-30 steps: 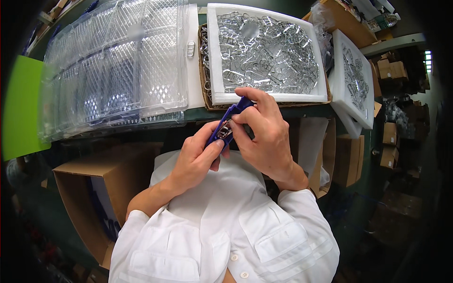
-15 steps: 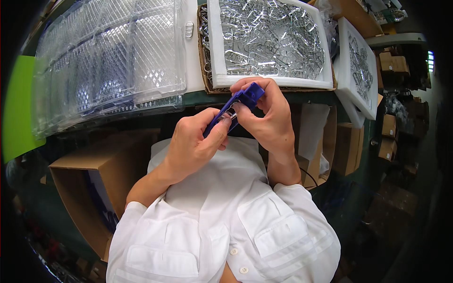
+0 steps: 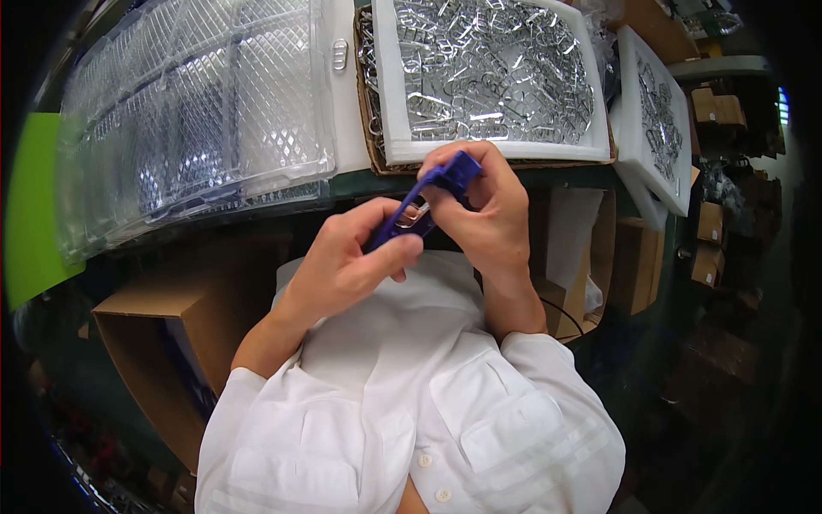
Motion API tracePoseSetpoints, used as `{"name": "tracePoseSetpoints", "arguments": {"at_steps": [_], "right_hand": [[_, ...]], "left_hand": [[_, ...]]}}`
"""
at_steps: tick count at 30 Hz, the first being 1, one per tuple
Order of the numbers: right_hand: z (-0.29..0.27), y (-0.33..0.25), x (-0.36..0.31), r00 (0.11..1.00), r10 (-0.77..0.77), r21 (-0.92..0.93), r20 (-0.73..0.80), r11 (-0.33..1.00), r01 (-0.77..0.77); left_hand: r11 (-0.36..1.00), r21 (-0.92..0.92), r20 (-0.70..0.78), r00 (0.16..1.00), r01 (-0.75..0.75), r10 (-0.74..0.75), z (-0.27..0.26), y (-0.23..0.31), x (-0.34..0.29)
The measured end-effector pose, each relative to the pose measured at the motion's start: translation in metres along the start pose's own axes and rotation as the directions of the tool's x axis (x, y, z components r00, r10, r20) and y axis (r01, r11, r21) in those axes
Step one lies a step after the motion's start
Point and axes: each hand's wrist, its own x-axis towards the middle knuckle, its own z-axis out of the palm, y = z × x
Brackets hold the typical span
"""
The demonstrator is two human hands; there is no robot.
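A dark blue plastic part (image 3: 463, 169), long and frame-like with a blocky upper end, is held tilted in front of my chest. My right hand (image 3: 488, 210) closes around the blocky end, thumb pressed on its near side. The lower end sits in my left hand (image 3: 342, 261), between the fingers behind and the thumb in front. In the part's opening lies a small shiny bent-wire metal piece (image 3: 413, 216). Its upper end is partly hidden by my right thumb. I cannot tell whether it is fixed to the blue part.
Ahead stands a white foam tray (image 3: 392, 103) full of shiny bent-wire pieces, with a second foam tray (image 3: 632, 111) to its right. Stacked clear plastic trays (image 3: 197, 94) fill the left. One loose wire piece (image 3: 340, 55) lies between. An open cardboard box (image 3: 163, 295) stands at left.
My left thumb has come away from the metal piece and moved slightly down, showing more of the wire. My right hand keeps its hold on the blue part.
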Motion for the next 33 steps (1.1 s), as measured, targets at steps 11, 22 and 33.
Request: {"name": "tracePoseSetpoints", "arguments": {"at_steps": [11,22,33], "right_hand": [[-0.038,-0.025,-0.007,0.953,-0.275,0.301,0.127,0.926,0.227],[-0.045,-0.005,-0.004,0.956,-0.273,0.302,0.107,0.925,0.231],[-0.061,-0.005,-0.001,0.957,-0.271,0.364,0.103,0.906,0.218]], "left_hand": [[0.645,0.602,-0.027,0.794,-0.472,0.607,0.013,0.035,-0.024],[0.633,0.59,-0.031,0.769,-0.501,0.638,0.022,0.03,-0.025],[0.372,0.77,0.172,0.73,-0.518,0.661,0.032,0.046,-0.007]]}}
